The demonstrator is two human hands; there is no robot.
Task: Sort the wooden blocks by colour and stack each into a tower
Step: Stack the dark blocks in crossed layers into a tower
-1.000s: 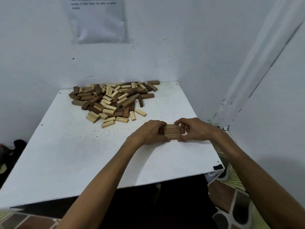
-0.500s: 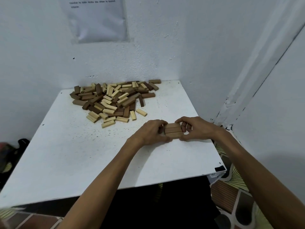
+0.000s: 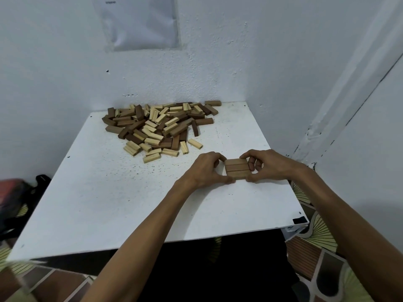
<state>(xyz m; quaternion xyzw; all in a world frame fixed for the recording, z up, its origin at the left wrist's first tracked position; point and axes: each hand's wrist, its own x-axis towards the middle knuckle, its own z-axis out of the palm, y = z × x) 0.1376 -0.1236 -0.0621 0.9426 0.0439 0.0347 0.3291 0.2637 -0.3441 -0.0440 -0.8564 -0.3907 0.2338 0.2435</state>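
A white table [image 3: 109,203] sits in a corner where two bumpy white walls [image 3: 54,62] meet. Its top is dotted with tiny dark specks, and a little black patch [image 3: 299,220] marks its near right corner. A sheet of paper [image 3: 139,20] with blurry print is stuck high on the back wall, and a long white strip [image 3: 353,83] slants up the right wall. Down on the floor are brown tiles and tiles with a yellow fan pattern [image 3: 314,234] — and on the left, beside the table, lies a black bag [image 3: 28,205] with something red [image 3: 8,190] next to it.
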